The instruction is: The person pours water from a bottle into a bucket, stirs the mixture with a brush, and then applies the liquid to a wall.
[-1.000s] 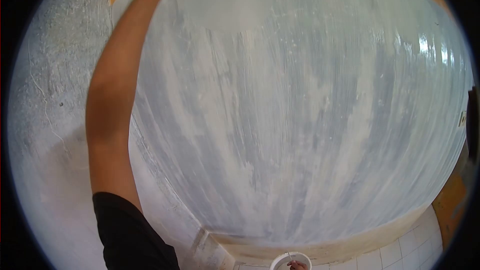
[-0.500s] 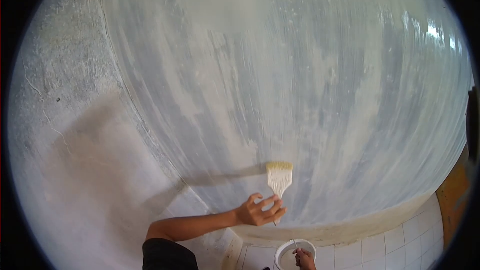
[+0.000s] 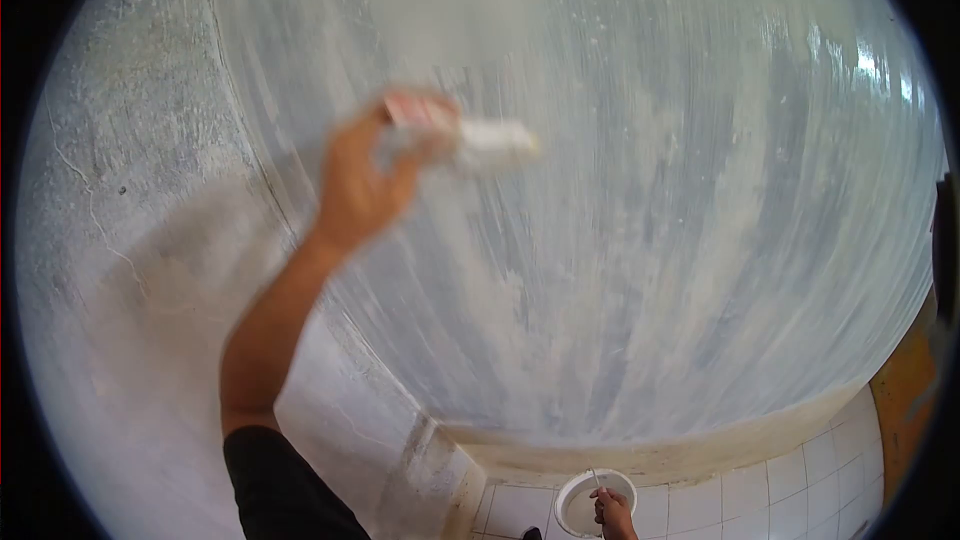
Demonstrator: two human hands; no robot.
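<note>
My left hand [image 3: 365, 180], smeared by motion, is raised in front of the streaked grey-white wall [image 3: 640, 210]. Its fingers close round the handle of a wide paintbrush [image 3: 492, 142], whose pale, coated head points right. A black sleeve [image 3: 285, 485] covers the upper part of this arm. Low in the view, my right hand [image 3: 612, 512] is closed on the thin handle of a white bucket [image 3: 564, 485]. Pale liquid shows inside the bucket, partly hidden by that hand.
A second wall [image 3: 110, 270], cracked and rough, meets the painted one at a corner on the left. White floor tiles [image 3: 700, 505] run below a beige base strip [image 3: 680, 458]. An orange-brown surface [image 3: 905, 360] stands at the far right.
My left hand has swung up and left with the paintbrush, which has turned from bristles up to pointing right. My right hand and the bucket stay nearly where they were.
</note>
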